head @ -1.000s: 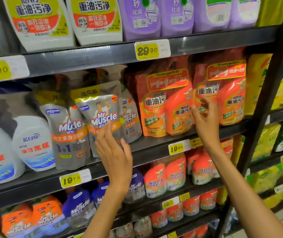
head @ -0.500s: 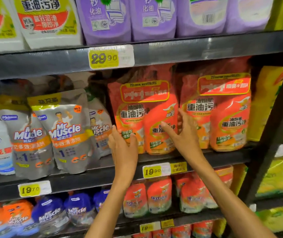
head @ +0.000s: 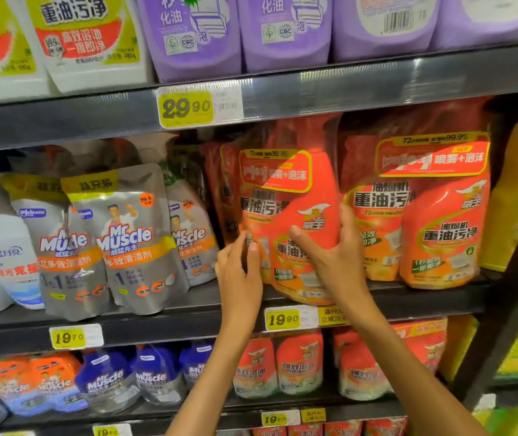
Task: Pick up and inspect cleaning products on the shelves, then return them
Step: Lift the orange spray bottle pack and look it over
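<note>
An orange-red twin pack of cleaner [head: 286,212] stands on the middle shelf [head: 424,297], tilted forward over its front edge. My right hand [head: 333,256] grips its right side, thumb across the front. My left hand [head: 240,272] pinches its lower left edge. A second, identical orange-red pack [head: 424,215] stands upright just to the right, untouched.
Grey Mr Muscle refill pouches [head: 125,240] and white spray bottles [head: 9,262] fill the shelf's left part. Purple pouches [head: 195,33] and white pouches sit on the shelf above, orange and blue pouches below. A dark upright post [head: 515,278] and yellow packs border the right.
Both hands have closed on the left orange-red pack and tipped it forward off the shelf. The view has moved closer and shifted right.
</note>
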